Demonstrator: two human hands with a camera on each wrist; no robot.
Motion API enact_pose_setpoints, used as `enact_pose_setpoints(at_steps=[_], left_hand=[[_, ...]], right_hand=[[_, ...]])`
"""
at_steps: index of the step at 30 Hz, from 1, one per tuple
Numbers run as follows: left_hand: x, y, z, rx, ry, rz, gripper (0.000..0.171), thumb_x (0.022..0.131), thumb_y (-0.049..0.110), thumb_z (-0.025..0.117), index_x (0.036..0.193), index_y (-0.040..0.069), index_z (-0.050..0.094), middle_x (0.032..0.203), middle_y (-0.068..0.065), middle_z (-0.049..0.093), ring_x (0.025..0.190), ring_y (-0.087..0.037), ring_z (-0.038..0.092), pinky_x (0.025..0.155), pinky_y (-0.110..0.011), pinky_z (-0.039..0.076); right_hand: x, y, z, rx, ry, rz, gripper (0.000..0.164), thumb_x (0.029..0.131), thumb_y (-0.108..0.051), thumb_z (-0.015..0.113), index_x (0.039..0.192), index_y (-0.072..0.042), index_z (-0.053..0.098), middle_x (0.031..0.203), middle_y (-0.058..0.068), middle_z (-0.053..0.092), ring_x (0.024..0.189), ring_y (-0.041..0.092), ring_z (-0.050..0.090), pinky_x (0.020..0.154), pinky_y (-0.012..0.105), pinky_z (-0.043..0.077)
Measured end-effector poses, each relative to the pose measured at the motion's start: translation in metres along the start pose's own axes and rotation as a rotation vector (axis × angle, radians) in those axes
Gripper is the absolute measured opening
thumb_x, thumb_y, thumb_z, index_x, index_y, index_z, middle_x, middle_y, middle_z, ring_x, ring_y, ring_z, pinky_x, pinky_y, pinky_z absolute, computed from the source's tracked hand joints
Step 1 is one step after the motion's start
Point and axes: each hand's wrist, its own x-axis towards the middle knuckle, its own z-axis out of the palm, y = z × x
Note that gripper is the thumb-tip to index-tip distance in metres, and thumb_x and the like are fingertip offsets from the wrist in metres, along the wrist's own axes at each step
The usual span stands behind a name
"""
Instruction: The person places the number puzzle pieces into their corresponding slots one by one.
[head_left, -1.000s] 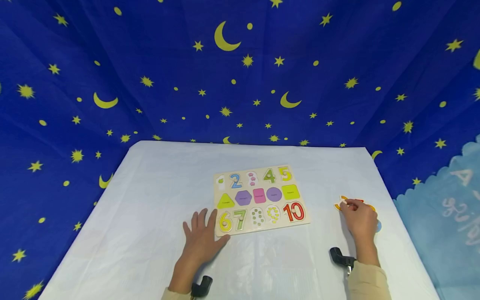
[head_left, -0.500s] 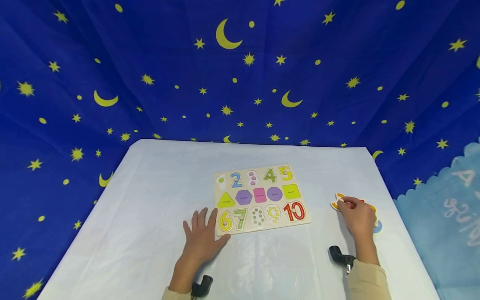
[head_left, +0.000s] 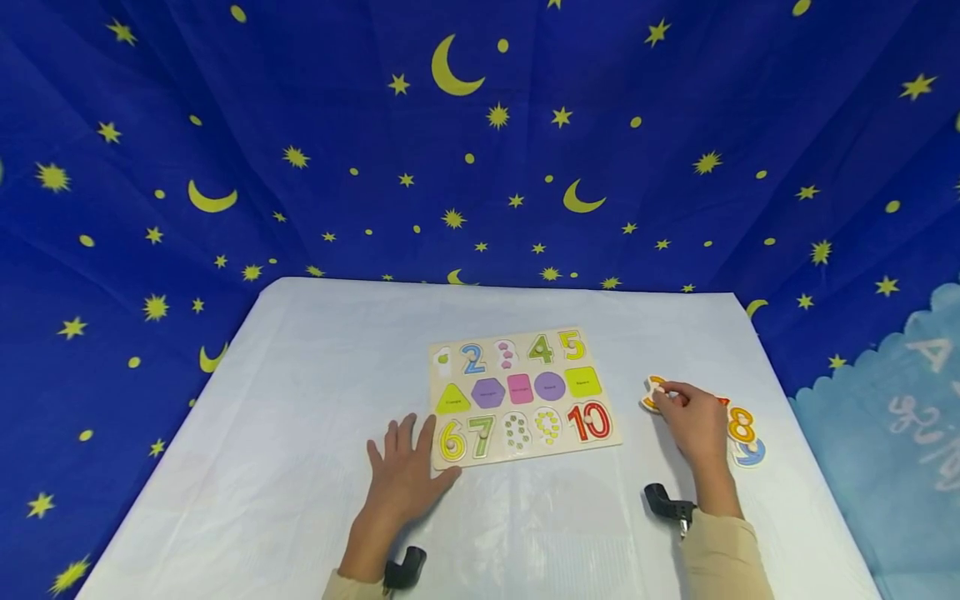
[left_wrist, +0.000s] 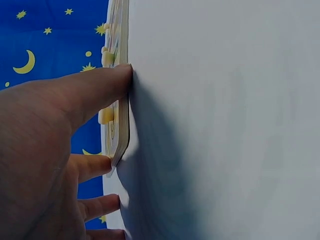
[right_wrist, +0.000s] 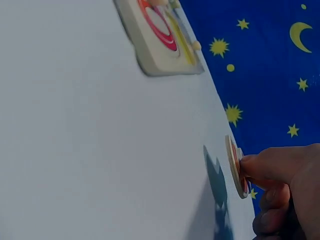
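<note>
A wooden number puzzle board (head_left: 614, 435) lies on the table. Against its lower left corner rests my left hand (head_left: 401, 483), fingers spread; in the left wrist view the thumb (left_wrist: 107, 82) touches the board's side edge. My right hand (head_left: 697, 425), right of the board, pinches an orange number 3 piece (head_left: 652, 389) by its knob. That piece is tilted above the table, its shadow apart from it in the right wrist view. Beside the right hand lie an orange 8 piece (head_left: 741, 425), a blue piece (head_left: 752, 452) like a 9, and a red piece mostly hidden.
Pieces 2, 4, 5, 6, 7 and 10 sit in the board. The recesses for 1, 3, 8 and 9 show printed pictures. A white cover (head_left: 247, 417) spreads over the table, with a blue star-and-moon curtain (head_left: 360, 125) behind.
My right hand has moved left, carrying the orange 3 away from the other loose pieces, so the 8 and the blue piece now show more. The left hand stays at the board.
</note>
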Motion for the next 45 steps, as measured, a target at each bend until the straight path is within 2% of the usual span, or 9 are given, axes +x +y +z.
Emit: enact_pose_setpoints(at_steps=[23,30,37,45], left_hand=[[-0.002,-0.002,0.002,-0.02,0.018,0.004,0.089,0.08,0.057,0.067,0.15,0.012,0.035,0.149,-0.021,0.027,0.137,-0.047,0.017,0.1,-0.073,0.008],[-0.001,-0.001,0.002,-0.017,0.021,0.003,0.089,0.08,0.058,0.067,0.149,0.012,0.035,0.149,-0.021,0.028,0.137,-0.047,0.017,0.101,-0.073,0.008],[-0.001,-0.002,0.002,-0.019,0.023,0.01,0.089,0.081,0.058,0.066,0.149,0.012,0.035,0.149,-0.021,0.028,0.137,-0.047,0.018,0.1,-0.073,0.009],[-0.001,0.0,0.0,-0.016,0.019,0.007,0.089,0.08,0.058,0.066,0.149,0.012,0.035,0.149,-0.021,0.028,0.137,-0.047,0.018,0.101,-0.073,0.009]], right_hand=[[0.001,-0.023,0.012,0.036,-0.024,-0.034,0.029,0.091,-0.029,0.064,0.11,-0.008,0.07,0.071,0.006,0.052,0.064,0.021,0.046,0.054,0.032,0.033],[0.002,-0.029,0.023,0.043,-0.008,-0.081,0.027,0.089,-0.025,0.066,0.108,-0.006,0.071,0.068,0.005,0.053,0.06,0.02,0.045,0.052,0.031,0.032],[0.003,-0.041,0.034,0.051,-0.044,-0.125,0.028,0.089,-0.025,0.067,0.109,-0.006,0.071,0.069,0.005,0.054,0.062,0.02,0.046,0.051,0.03,0.035],[0.006,-0.054,0.042,0.061,-0.089,-0.137,0.029,0.09,-0.027,0.067,0.11,-0.008,0.071,0.07,0.005,0.054,0.062,0.019,0.047,0.05,0.029,0.035]])
